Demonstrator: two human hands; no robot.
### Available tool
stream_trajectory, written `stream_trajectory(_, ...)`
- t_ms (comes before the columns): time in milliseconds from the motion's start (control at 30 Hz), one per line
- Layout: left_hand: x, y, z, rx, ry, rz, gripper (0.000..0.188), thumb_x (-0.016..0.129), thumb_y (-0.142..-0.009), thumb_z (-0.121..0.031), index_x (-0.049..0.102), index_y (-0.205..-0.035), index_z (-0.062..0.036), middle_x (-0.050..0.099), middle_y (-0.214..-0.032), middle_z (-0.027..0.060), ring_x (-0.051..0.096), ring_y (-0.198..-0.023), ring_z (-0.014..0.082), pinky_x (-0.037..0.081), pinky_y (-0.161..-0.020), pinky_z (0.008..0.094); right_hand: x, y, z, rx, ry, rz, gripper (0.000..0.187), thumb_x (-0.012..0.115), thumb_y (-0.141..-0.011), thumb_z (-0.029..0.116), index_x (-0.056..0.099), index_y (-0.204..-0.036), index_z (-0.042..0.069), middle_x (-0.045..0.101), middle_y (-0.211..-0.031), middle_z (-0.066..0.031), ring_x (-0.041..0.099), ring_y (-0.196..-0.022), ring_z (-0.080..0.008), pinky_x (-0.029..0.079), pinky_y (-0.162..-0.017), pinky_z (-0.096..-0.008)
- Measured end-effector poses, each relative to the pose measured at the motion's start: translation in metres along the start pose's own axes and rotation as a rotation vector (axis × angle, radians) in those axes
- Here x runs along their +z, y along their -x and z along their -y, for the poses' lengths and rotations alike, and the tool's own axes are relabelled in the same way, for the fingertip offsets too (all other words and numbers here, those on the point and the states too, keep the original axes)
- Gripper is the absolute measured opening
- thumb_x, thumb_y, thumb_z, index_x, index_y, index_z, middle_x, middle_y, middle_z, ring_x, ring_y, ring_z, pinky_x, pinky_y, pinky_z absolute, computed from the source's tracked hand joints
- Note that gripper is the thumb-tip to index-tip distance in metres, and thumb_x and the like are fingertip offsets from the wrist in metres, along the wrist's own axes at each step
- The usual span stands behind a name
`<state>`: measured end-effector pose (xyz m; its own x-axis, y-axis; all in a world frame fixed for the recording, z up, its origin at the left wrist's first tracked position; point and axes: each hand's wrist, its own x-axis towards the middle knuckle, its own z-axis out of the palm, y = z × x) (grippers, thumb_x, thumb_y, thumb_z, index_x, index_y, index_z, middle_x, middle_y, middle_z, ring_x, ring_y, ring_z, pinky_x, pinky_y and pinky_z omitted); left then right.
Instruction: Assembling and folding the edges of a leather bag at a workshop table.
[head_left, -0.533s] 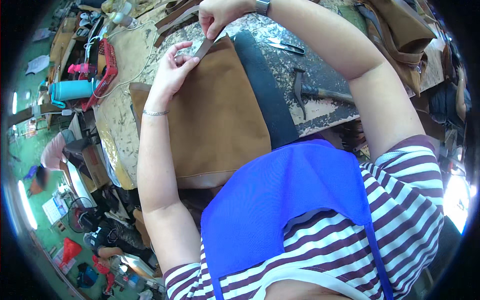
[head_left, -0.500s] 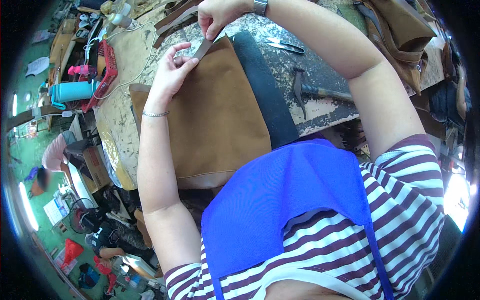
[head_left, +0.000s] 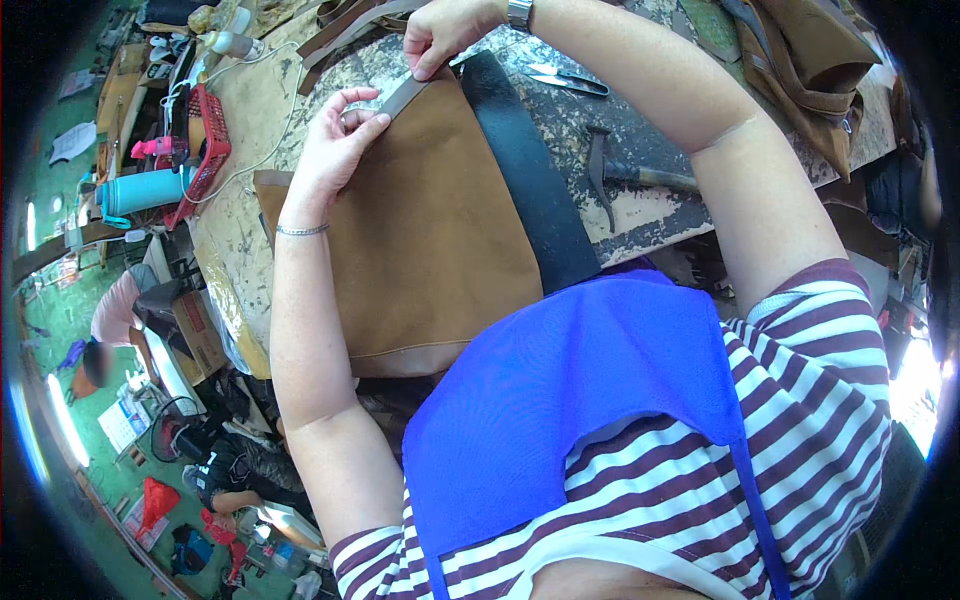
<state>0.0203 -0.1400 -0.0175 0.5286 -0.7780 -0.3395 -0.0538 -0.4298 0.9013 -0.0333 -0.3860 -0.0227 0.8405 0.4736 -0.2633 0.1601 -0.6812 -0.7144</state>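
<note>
A brown leather bag panel (head_left: 430, 210) lies before me on the worktable, over a dark sheet (head_left: 530, 180) that shows along its right side. At the panel's far edge a narrow grey strip (head_left: 402, 97) runs between my hands. My left hand (head_left: 342, 140) pinches the strip's nearer end between thumb and fingers. My right hand (head_left: 440, 38) has its fingertips closed on the farther end. Right of the panel rest thread snips (head_left: 568, 80) and a hammer (head_left: 620, 178), both untouched.
A red basket (head_left: 208, 145) and a turquoise bottle (head_left: 145, 192) stand at the left edge of the table (head_left: 245, 225). Brown leather pieces (head_left: 800, 70) are heaped at the far right. A white cord (head_left: 270, 155) crosses the left side. Other people sit in the lower left background.
My right hand has shifted slightly right and the grey strip now lies straighter along the panel's far edge. My left hand has moved slightly left, still pinching it.
</note>
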Motion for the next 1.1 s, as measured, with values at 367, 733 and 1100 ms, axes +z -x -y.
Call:
stream_trajectory(367,0.019,-0.028,-0.021,0.005,-0.118,0.058,0.046,0.067,-0.085,-0.013,0.048,-0.126,-0.0044,0.066,-0.091,0.0007,0.056,-0.084,0.0052,0.041,-0.078,0.0199,0.002,-0.009,0.005,-0.054,0.184,-0.077,0.029,0.062,-0.081,0.03,0.065,-0.087,0.002,0.065,-0.076,-0.0153,0.061,-0.071,-0.0245,0.047,-0.067,-0.0383)
stream_trajectory(733,0.003,0.084,-0.014,0.055,0.286,-0.331,0.045,0.064,-0.083,0.001,0.048,-0.125,0.0026,0.063,-0.09,0.0047,0.06,-0.082,0.0089,0.049,-0.074,0.0211,0.084,0.036,0.067,-0.121,-0.524,-0.951,0.039,0.071,-0.079,0.038,0.061,-0.098,0.006,0.063,-0.087,-0.0021,0.057,-0.077,-0.0091,0.049,-0.072,-0.0274)
stream_trajectory(1100,0.034,0.171,0.033,0.159,0.553,-0.538,0.044,0.062,-0.083,0.004,0.049,-0.125,0.0055,0.061,-0.098,0.005,0.057,-0.087,0.0075,0.048,-0.081,0.0205,0.126,0.023,0.136,-0.176,-0.327,-0.697,0.041,0.072,-0.08,0.026,0.056,-0.112,0.007,0.06,-0.103,-0.0059,0.058,-0.091,-0.015,0.049,-0.076,-0.0295)
